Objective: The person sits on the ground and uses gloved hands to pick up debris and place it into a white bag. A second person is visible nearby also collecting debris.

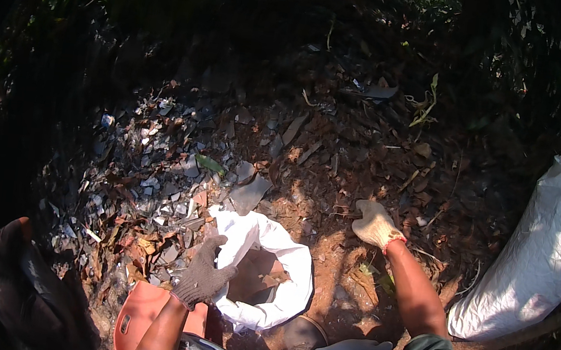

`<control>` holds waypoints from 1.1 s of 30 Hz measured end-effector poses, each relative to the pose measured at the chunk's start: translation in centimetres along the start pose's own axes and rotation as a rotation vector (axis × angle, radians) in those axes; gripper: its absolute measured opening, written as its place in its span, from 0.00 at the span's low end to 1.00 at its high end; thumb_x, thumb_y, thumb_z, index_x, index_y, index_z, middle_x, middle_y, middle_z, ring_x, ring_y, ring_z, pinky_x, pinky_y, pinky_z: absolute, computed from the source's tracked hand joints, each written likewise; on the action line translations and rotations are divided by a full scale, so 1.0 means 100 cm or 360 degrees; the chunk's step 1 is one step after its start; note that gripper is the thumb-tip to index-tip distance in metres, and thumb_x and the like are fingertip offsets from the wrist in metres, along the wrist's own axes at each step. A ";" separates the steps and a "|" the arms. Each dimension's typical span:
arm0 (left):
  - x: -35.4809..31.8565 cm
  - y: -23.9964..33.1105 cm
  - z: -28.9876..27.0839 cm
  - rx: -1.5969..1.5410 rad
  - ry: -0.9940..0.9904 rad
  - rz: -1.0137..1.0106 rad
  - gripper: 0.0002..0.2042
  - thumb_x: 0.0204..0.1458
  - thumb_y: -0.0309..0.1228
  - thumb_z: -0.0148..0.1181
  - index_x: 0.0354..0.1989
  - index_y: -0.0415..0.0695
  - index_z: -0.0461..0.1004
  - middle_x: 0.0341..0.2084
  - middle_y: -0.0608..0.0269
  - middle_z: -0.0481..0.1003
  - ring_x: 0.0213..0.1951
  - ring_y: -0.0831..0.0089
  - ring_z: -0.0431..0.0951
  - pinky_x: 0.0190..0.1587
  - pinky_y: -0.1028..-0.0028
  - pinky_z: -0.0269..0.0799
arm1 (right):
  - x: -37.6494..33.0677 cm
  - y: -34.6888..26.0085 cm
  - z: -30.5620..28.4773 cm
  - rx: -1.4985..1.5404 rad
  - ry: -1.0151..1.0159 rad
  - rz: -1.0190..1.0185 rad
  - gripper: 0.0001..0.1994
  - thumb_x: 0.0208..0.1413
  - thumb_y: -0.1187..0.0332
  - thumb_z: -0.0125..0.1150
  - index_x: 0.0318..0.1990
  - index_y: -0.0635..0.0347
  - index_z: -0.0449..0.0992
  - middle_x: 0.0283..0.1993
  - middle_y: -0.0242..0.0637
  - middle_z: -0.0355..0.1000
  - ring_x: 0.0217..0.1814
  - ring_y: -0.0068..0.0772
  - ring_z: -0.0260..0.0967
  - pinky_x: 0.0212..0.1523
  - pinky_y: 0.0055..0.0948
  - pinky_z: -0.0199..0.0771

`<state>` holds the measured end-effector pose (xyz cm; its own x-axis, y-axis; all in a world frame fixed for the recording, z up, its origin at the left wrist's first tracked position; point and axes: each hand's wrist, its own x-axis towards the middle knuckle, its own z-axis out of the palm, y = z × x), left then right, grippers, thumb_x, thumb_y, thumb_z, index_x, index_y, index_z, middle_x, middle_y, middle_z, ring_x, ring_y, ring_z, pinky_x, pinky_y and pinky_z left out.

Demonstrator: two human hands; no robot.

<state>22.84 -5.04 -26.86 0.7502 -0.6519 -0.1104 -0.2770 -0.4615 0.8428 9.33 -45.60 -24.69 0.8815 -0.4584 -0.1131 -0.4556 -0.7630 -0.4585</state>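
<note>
Sack [298, 267], white and open-mouthed, is standing close in front of the person, its rim folding outward, probably giving a wider mouth. Brown pieces [252, 275] are lying inside, their weight perhaps bracing it. The left hand [203, 273], in a grey glove, is touching the left rim, thumb and fingers parting, apparently steadying it; whether it is pinching the fabric, I cannot tell. The right hand [375, 224], in a cream glove, is curling its fingers near the leaf litter [425, 184]; I cannot tell whether it is gripping anything
</note>
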 end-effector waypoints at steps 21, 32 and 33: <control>-0.019 0.012 -0.015 0.0123 -0.0064 -0.0012 0.35 0.46 0.36 0.66 0.65 0.39 0.65 0.55 0.44 0.72 0.56 0.53 0.76 0.59 0.59 0.73 | 0.133 -0.096 -0.011 -0.0462 -0.0170 -0.0354 0.31 0.52 0.57 0.61 0.63 0.60 0.72 0.61 0.54 0.75 0.65 0.54 0.71 0.65 0.41 0.72; -0.067 0.035 -0.083 -0.0331 0.0848 -0.0584 0.20 0.36 0.17 0.58 0.43 0.38 0.74 0.33 0.69 0.73 0.34 0.77 0.74 0.39 0.76 0.71 | 0.099 -0.064 0.125 -0.1000 -0.0180 -0.0576 0.33 0.58 0.37 0.56 0.62 0.49 0.74 0.67 0.42 0.63 0.73 0.49 0.54 0.71 0.70 0.46; -0.067 0.047 -0.078 -0.0399 0.0891 -0.0517 0.20 0.36 0.16 0.58 0.43 0.39 0.74 0.32 0.69 0.73 0.34 0.77 0.74 0.38 0.76 0.71 | 0.089 -0.048 0.135 -0.1031 -0.0122 -0.0629 0.31 0.58 0.37 0.55 0.60 0.48 0.75 0.64 0.42 0.66 0.72 0.48 0.56 0.70 0.68 0.48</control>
<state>21.22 1.87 -18.08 0.9872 -0.0645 -0.1462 0.1107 -0.3838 0.9167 21.06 -39.89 -35.40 0.9895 -0.0810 -0.1195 -0.0655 -0.9895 0.1285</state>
